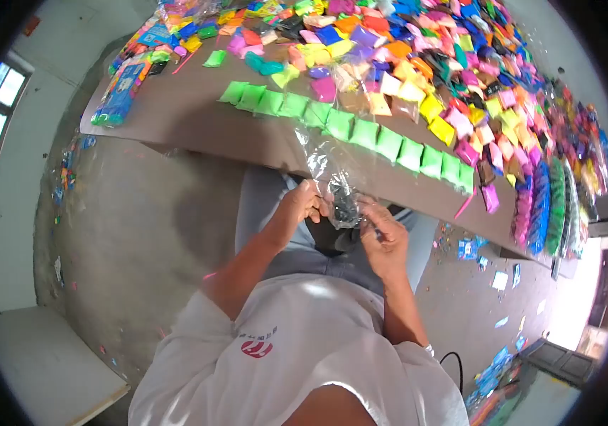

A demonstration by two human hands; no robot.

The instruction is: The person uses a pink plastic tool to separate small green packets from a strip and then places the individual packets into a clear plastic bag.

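Note:
A clear plastic bag [329, 160] hangs between my hands at the table's front edge, with something dark in its lower part. My left hand [304, 204] pinches the bag's left side, fingers closed. On the right side of the bag, my right hand [385, 231] grips the plastic with bent fingers. The bag's upper end reaches over the table edge towards a row of light green packets [339, 124] lying side by side. Both hands are above my lap.
A large heap of small colourful packets [417, 71] covers the back of the table [190, 121]. Long filled bags [539, 206] lie at the right end. A blue pack [121, 92] is at the left corner. Scraps [500, 280] litter the floor.

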